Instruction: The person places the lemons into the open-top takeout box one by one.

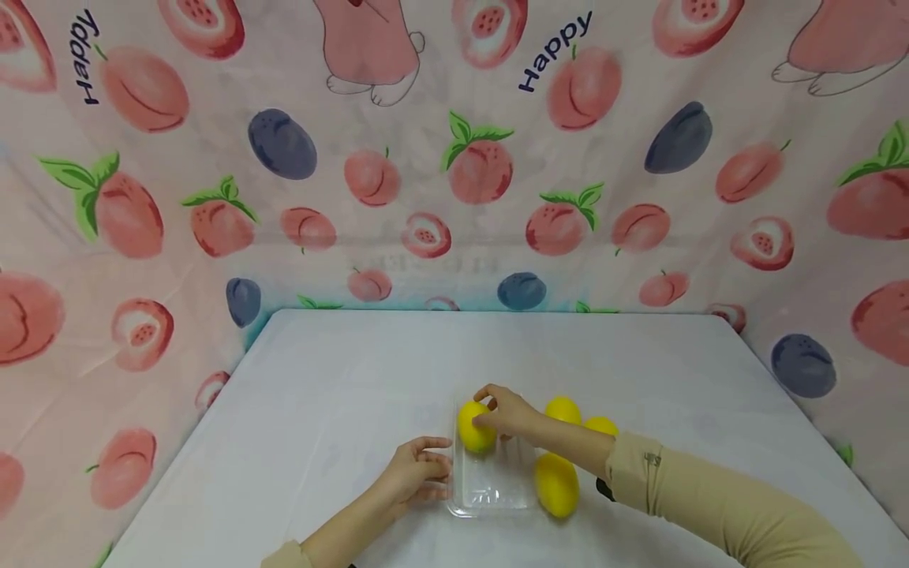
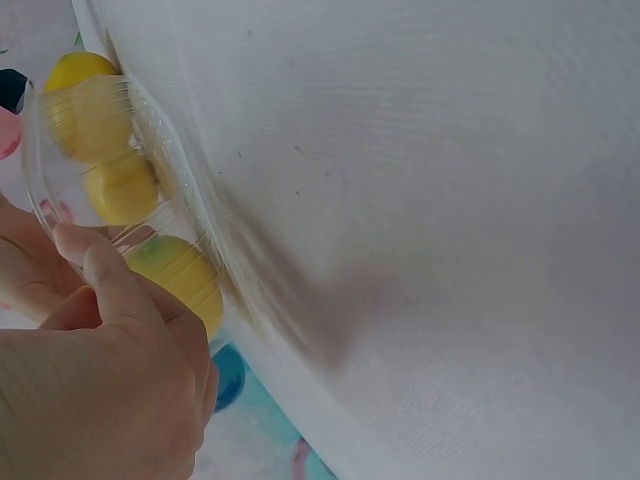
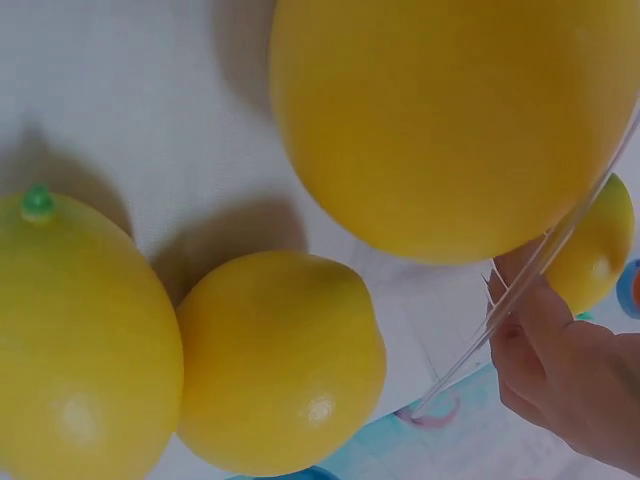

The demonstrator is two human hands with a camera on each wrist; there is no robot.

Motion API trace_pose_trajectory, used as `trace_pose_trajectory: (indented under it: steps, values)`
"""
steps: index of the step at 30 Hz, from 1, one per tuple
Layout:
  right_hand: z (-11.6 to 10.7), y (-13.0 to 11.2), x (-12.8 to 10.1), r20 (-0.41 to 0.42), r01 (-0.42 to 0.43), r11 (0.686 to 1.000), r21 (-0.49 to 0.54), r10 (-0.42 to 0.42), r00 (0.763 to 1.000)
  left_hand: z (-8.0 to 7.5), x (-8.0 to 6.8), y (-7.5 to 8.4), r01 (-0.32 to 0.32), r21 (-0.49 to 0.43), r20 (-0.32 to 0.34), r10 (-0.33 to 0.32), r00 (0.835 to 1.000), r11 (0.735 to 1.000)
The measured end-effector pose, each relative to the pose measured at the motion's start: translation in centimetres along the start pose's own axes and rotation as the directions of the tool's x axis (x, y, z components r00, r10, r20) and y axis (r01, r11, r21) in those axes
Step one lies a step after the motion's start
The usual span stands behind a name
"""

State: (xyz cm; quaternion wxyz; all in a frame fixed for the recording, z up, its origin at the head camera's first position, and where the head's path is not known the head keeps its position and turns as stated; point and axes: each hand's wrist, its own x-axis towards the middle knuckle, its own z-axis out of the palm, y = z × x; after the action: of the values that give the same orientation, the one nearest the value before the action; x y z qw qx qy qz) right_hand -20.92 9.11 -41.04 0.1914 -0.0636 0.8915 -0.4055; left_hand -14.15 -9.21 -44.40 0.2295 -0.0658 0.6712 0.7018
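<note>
Right hand (image 1: 513, 413) grips a lemon (image 1: 474, 427), fingers curled over its top, inside the far end of the clear tray (image 1: 490, 493). Left hand (image 1: 419, 472) rests relaxed against the tray's left wall. Three more lemons (image 1: 557, 483) lie on the surface (image 1: 341, 379) just right of the tray.

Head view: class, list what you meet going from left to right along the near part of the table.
Left hand → clear plastic tray → lemon lying beside the tray → beige sleeve.
</note>
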Motion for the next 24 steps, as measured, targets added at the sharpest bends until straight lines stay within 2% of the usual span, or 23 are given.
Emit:
trace_pose_trajectory:
  steps: [6,20,24]
  values:
    - [0.1,0.2,-1.0,-0.013,0.031,0.999,-0.02,-0.031,0.999,0.1,-0.4,-0.5,0.001,0.002,0.004,-0.001,1.0,1.0]
    - [-1.1,0.2,-1.9,-0.026,0.043,0.999,0.034,-0.042,0.999,0.1,-0.3,0.2,0.017,0.016,-0.012,-0.017,1.0,1.0]
    - [-1.5,0.0,-2.2,-0.029,0.045,0.998,0.032,-0.044,0.999,0.1,-0.1,0.3,0.004,0.012,-0.007,-0.004,1.0,1.0]
